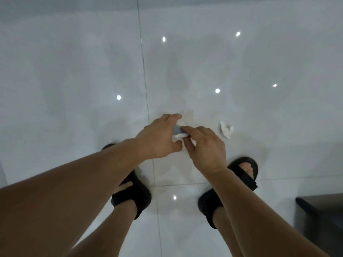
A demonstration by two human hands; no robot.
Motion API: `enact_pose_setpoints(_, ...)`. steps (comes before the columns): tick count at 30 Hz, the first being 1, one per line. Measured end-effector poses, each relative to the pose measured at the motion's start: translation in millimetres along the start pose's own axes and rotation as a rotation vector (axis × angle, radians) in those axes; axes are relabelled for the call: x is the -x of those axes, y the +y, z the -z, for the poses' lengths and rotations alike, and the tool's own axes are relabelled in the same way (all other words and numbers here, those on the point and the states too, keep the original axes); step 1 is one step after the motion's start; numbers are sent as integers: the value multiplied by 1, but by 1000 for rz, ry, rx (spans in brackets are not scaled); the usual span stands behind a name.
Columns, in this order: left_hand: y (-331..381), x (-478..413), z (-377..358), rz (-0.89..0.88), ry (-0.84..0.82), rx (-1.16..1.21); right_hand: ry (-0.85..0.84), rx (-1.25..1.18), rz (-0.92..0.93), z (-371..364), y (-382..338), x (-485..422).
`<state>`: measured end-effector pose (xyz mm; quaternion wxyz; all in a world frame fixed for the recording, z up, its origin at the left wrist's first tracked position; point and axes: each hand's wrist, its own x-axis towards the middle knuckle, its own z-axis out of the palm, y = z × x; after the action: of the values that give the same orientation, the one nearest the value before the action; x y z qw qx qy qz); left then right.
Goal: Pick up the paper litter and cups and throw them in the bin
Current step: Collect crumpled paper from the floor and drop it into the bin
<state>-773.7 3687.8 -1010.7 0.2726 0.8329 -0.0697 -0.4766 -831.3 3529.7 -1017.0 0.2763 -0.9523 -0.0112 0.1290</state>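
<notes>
A small white crumpled paper point(178, 131) sits between my two hands above the glossy white tile floor. My left hand point(159, 138) curls round it from the left, thumb below and fingers above. My right hand point(204, 147) pinches the same paper from the right with its fingertips. Most of the paper is hidden by the fingers. A second crumpled white paper scrap point(226, 129) lies on the floor just right of my right hand. No cup or bin is in view.
My feet in black sandals point(241, 175) stand on the tiles below the hands. A dark piece of furniture point(321, 219) juts in at the lower right corner. Ceiling lights reflect as bright spots on the floor.
</notes>
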Motion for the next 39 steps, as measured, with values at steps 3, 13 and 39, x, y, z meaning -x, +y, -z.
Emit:
enact_pose_setpoints(3, 15, 15, 17, -47, -67, -2, 27, -76, 97, 32, -17, 5)
enact_pose_setpoints(13, 2, -12, 3, 19, 62, -145, -375, 267, -499, 22, 90, 0)
enact_pose_setpoints(39, 307, 203, 156, -182, 146, -334, -50, -31, -395, 399, -71, 96)
